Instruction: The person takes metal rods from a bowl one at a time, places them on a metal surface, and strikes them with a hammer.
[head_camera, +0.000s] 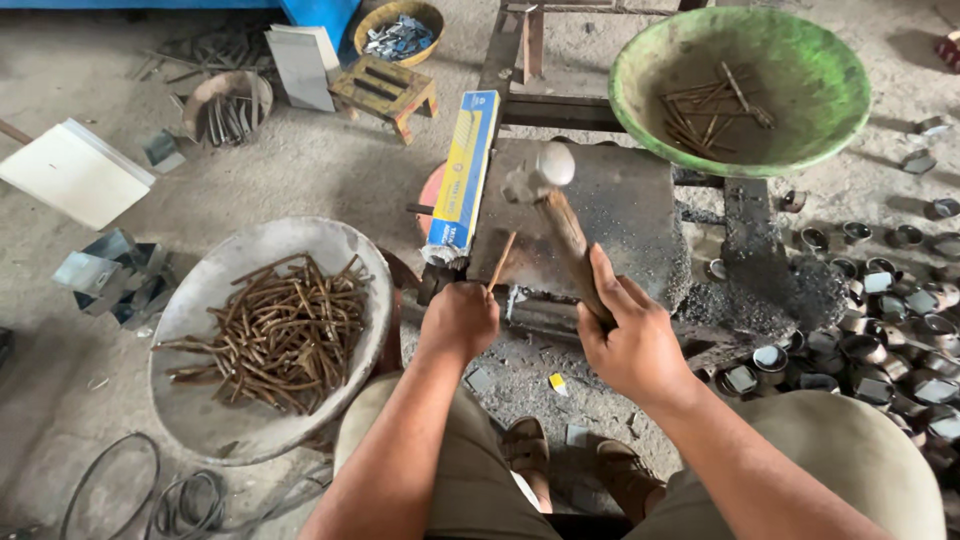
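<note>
Head view: right hand (632, 345) grips hammer (560, 225) at 12 o'clock; left hand (460, 318), fingers closed, pinches rusty nail (501, 262) on bench (610, 215). Strike squarely, clear of fingertips.

Bare forearms without sleeves, khaki trousers (470, 470) over both knees, and brown strapped sandals (527, 447) on the feet.

Hammer (548, 215): worn wooden handle, dull grey metal head, lying over a matt, pitted dark metal block (610, 215). Left of the block, a grey metal pan (200, 420) with a scuffed surface holds rough, rust-brown nails (275, 335); a glossy blue-and-yellow cardboard box (463, 170) leans against the block. Behind the block, a green bowl (800, 90) shows chipped, dusty paint.
</note>
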